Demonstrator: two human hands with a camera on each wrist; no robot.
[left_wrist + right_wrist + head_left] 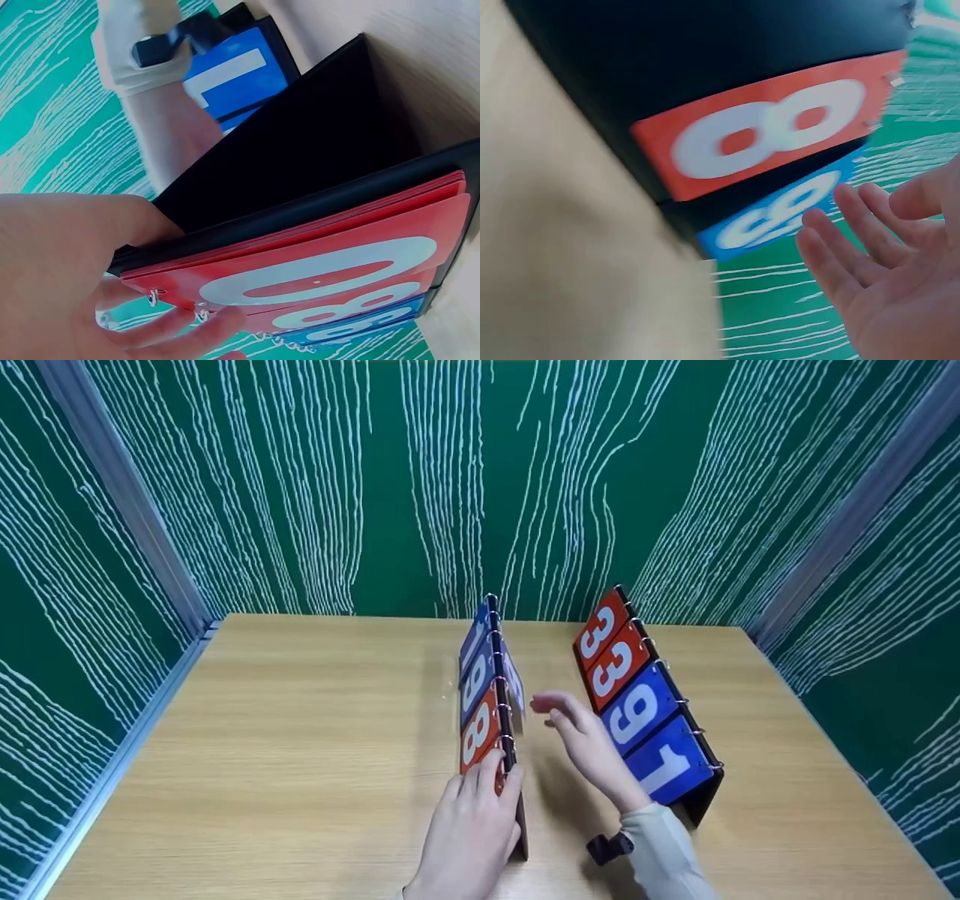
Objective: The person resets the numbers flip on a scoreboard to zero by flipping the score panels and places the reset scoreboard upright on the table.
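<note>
Two tabletop flip scoreboards stand like tents. My left hand (472,817) grips the near end of the left scoreboard (480,727). In the left wrist view its thumb is on the black board's inner side, and its fingers reach over the ringed top edge toward a red 0 card (337,262). Between the boards, my right hand (581,735) hangs with fingers spread and loosely bent, holding nothing. In the right wrist view its fingertips are close to a blue number card (780,214), beyond a red 8 card (772,127) on this side of the board.
The right scoreboard (637,720) stands beside my right forearm, showing red 3s and a blue 9 and 1. Both boards are on a wooden table (300,750). Green walls (420,487) with white wavy lines enclose its back and sides.
</note>
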